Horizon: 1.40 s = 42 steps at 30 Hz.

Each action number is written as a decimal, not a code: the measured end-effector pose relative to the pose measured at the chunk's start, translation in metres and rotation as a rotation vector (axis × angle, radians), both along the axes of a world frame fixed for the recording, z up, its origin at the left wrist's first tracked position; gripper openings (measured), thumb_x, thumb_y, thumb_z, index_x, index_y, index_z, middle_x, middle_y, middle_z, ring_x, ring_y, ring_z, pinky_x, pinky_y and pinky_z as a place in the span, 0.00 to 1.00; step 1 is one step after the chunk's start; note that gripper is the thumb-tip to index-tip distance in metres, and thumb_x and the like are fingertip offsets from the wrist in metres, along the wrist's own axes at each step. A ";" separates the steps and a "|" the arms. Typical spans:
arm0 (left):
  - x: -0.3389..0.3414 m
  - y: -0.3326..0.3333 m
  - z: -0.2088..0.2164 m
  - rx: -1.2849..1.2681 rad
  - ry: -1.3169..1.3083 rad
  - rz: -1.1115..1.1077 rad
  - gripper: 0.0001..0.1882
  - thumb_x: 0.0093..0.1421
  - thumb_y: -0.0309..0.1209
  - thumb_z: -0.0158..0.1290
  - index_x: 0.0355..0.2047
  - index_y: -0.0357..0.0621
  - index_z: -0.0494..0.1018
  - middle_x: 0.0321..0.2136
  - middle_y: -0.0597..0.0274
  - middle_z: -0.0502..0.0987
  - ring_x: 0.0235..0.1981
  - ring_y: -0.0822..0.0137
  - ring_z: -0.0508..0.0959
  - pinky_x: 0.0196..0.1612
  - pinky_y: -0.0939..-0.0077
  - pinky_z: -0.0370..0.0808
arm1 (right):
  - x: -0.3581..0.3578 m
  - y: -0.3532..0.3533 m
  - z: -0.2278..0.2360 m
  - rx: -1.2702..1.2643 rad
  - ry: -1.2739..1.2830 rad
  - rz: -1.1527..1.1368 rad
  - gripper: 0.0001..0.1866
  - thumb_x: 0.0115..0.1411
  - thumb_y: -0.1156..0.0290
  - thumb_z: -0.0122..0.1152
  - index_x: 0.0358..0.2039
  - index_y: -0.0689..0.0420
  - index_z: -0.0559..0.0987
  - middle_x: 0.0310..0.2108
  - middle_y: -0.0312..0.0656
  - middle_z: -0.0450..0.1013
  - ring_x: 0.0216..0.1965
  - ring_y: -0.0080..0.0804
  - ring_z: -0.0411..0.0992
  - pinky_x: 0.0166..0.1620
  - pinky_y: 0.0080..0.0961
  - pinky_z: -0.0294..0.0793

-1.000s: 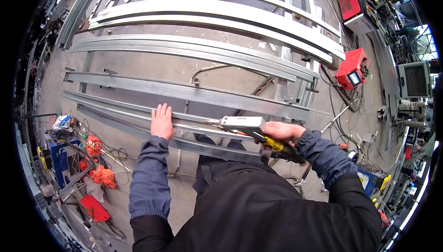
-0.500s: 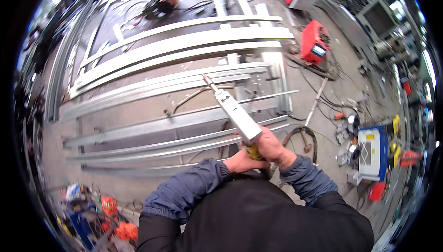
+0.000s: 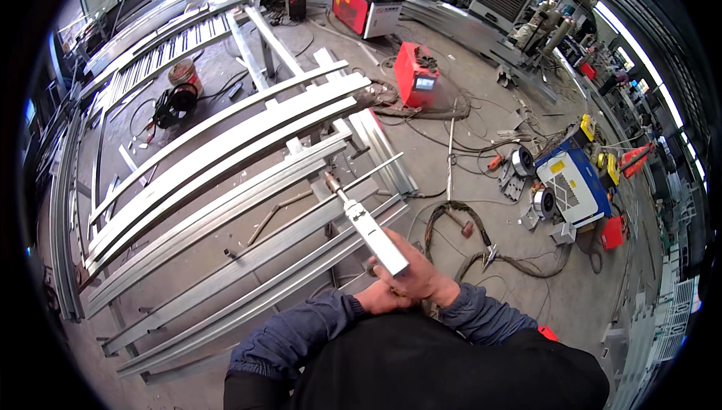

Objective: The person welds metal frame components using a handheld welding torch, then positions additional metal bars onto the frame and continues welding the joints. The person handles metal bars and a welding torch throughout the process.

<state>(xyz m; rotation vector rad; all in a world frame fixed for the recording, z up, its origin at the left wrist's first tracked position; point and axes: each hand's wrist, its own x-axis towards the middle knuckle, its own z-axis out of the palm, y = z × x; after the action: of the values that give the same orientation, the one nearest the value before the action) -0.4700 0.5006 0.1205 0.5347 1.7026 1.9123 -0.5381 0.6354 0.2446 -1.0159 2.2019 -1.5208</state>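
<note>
Both my hands are closed around the grip of a laser welding gun [image 3: 374, 241] with a white boxy body and a copper-coloured nozzle. My right hand [image 3: 418, 269] wraps the grip just behind the body. Pressed against it from the left and lower down is my left hand [image 3: 381, 298]. The gun's nozzle points forward and slightly left, over long silver metal profiles [image 3: 226, 293] laid on supports. How far the tip is above them I cannot tell. Most of the grip is hidden by my fingers.
White bars [image 3: 226, 162] lie across the frame at left. Ahead stand a red machine with a small screen [image 3: 416, 75] and a larger red-and-white machine [image 3: 366, 10]. To the right, a looped hose [image 3: 430, 233], a hammer [image 3: 461, 223] and a blue-and-white machine [image 3: 575, 184] stand among cables.
My view has swung right and up, so the frame and machines appear farther left and more of the workshop shows. The welding gun stays in both hands, its nozzle lower in the picture.
</note>
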 end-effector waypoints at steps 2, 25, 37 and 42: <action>-0.016 0.010 -0.015 0.041 0.016 -0.054 0.26 0.64 0.32 0.65 0.62 0.40 0.77 0.59 0.52 0.80 0.62 0.56 0.78 0.65 0.60 0.75 | -0.010 0.003 0.001 -0.004 0.093 -0.026 0.42 0.68 0.78 0.65 0.79 0.61 0.57 0.60 0.45 0.75 0.52 0.31 0.81 0.54 0.31 0.83; -0.110 0.010 -0.102 -1.347 0.312 0.865 0.46 0.50 0.36 0.74 0.68 0.36 0.69 0.64 0.47 0.72 0.66 0.45 0.71 0.72 0.53 0.65 | -0.210 0.207 -0.104 0.675 0.088 0.289 0.50 0.62 0.65 0.72 0.80 0.37 0.56 0.54 0.46 0.76 0.51 0.54 0.80 0.50 0.47 0.81; -0.131 0.003 -0.113 -1.414 0.129 0.727 0.48 0.49 0.41 0.77 0.68 0.39 0.71 0.59 0.52 0.77 0.61 0.49 0.76 0.66 0.57 0.70 | -0.216 0.198 -0.118 0.678 0.133 0.361 0.48 0.61 0.75 0.66 0.80 0.37 0.59 0.52 0.48 0.76 0.49 0.56 0.80 0.49 0.51 0.81; -0.131 0.002 -0.116 -1.416 0.090 0.711 0.47 0.51 0.43 0.76 0.69 0.42 0.71 0.59 0.54 0.77 0.62 0.51 0.74 0.69 0.54 0.66 | -0.221 0.194 -0.123 0.682 0.149 0.360 0.48 0.61 0.75 0.65 0.80 0.37 0.59 0.50 0.48 0.76 0.47 0.56 0.81 0.48 0.52 0.81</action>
<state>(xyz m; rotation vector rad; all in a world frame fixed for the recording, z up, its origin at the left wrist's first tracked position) -0.6011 0.5027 0.0042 -0.6036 2.9219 0.5171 -0.7590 0.8296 0.1219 -1.2058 2.2150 -0.4899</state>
